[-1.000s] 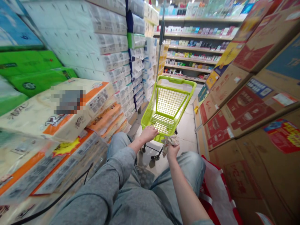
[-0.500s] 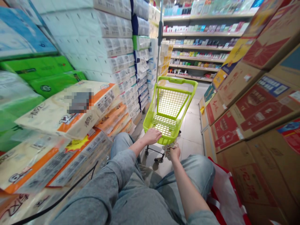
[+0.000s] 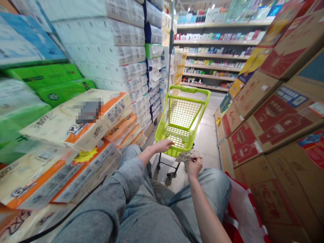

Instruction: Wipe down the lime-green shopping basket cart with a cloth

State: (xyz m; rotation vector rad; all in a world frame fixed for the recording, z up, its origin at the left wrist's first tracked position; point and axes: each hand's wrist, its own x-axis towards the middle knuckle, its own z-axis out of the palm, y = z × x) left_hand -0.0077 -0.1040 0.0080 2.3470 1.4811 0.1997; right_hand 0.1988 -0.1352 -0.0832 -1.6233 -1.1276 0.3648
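A lime-green plastic shopping cart (image 3: 181, 128) on a black wheeled frame stands in front of my knees, its grid basket bare inside. My left hand (image 3: 164, 145) grips the near-left rim of that basket, fingers hooked over the edge. Close by on the right, my right hand (image 3: 195, 167) pinches a crumpled, light patterned cloth (image 3: 186, 156). The cloth hangs at the basket's near-right corner; whether it touches the plastic I cannot tell.
Stacked tissue packs (image 3: 76, 125) rise on the left, with a pixelated dark object on top. Cardboard cartons (image 3: 272, 114) line the right side. A red-and-white bag (image 3: 243, 206) lies by my right knee. Stocked shelves (image 3: 212, 43) stand across the tiled aisle (image 3: 206, 135).
My right hand has shifted slightly right with the cloth, which now spreads out more beside the basket corner. My left hand stays at the rim, turned flatter.
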